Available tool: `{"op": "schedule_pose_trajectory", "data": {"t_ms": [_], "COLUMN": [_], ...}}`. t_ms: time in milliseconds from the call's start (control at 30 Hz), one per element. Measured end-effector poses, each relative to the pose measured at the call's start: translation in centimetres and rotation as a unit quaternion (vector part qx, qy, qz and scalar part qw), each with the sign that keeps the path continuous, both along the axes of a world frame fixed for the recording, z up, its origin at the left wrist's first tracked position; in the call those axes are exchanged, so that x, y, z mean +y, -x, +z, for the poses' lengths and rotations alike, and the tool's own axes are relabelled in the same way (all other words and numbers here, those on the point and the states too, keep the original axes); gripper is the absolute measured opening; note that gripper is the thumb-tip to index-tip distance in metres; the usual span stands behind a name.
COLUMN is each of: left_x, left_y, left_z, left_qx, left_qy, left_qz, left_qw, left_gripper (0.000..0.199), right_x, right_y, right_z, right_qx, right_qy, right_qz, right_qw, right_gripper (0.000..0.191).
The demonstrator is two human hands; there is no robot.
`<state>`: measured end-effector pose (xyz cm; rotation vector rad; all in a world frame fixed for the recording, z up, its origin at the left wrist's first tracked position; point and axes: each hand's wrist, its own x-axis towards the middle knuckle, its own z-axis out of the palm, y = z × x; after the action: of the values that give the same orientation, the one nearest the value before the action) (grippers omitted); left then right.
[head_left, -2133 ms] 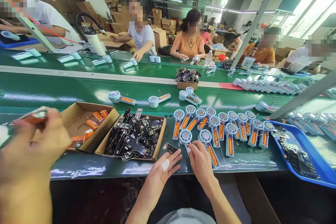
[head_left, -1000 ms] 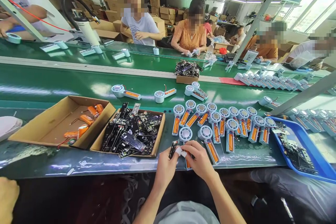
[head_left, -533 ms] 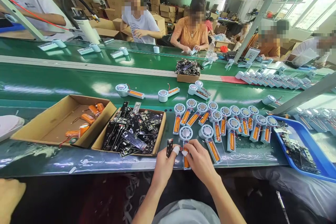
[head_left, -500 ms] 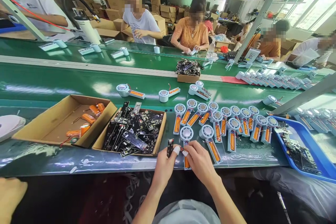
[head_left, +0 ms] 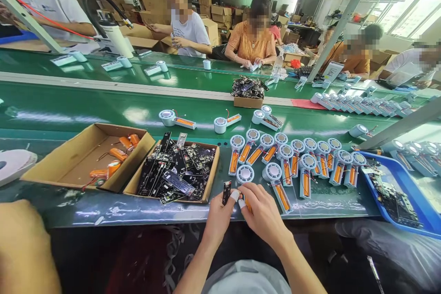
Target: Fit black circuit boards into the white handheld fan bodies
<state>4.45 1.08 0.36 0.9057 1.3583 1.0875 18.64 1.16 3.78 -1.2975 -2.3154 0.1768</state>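
Observation:
My left hand [head_left: 217,220] is closed around a narrow black circuit board [head_left: 226,191], which stands upright between its fingers. White covers show on the thumb tips. My right hand [head_left: 263,211] is closed in a pinch, its fingertips meeting those of the left. What they pinch is too small to make out. Just beyond my hands lies a light-blue handheld fan housing [head_left: 245,174] with a round head; its handle is mostly hidden by my fingers. Similar open fan housings with orange batteries, one being a fan housing [head_left: 306,177], stand to the right.
A cardboard box [head_left: 214,170] holds black circuit boards. Left of it, another cardboard box [head_left: 58,161] contains orange batteries. A blue tray [head_left: 418,193] with boards sits at right. Fans lie on the green conveyor [head_left: 113,115]. Another person's blurred arm [head_left: 25,248] enters lower left; co-workers sit opposite.
Both my hands stay together, with the right fingers now covering more of the fan handle. The other person's arm at lower left reaches further in. Fans on the near conveyor have shifted slightly right.

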Motion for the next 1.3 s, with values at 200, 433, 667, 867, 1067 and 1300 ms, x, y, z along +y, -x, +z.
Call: {"op": "schedule_pose_trajectory", "data": {"t_ms": [200,433,667,867,1067,1300], "left_x": [0.4,-0.2,-0.7,-0.9,-1.1,-1.0], "left_y": [0.2,1.0,1.3,1.0,1.1,0.8], "left_z": [-0.4,0.0,-0.1,-0.1,-0.5,-0.6], "left_qx": [-0.033,-0.040,0.117,0.247,0.283,0.318], "left_qy": [0.013,0.030,-0.033,-0.133,-0.158,-0.191], "left_qz": [-0.006,-0.019,-0.089,-0.067,-0.040,-0.053], "left_qw": [0.999,0.999,0.989,0.958,0.945,0.927], "left_gripper": [0.055,0.049,0.036,0.034,0.032,0.033], "right_x": [1.5,1.3,1.6,1.3,1.3,1.5], "right_y": [-0.6,-0.4,0.0,0.2,0.2,0.3], "right_z": [-0.9,-2.1,-2.1,-1.1,-0.3,0.1], "right_qx": [0.073,0.139,0.083,0.003,-0.014,-0.053], "right_qy": [0.070,0.059,0.015,0.007,0.021,0.017], "right_qz": [0.032,0.005,-0.012,-0.014,-0.020,-0.009], "right_qw": [0.994,0.989,0.996,1.000,0.999,0.998], "right_gripper": [0.025,0.023,0.023,0.019,0.019,0.016]}}
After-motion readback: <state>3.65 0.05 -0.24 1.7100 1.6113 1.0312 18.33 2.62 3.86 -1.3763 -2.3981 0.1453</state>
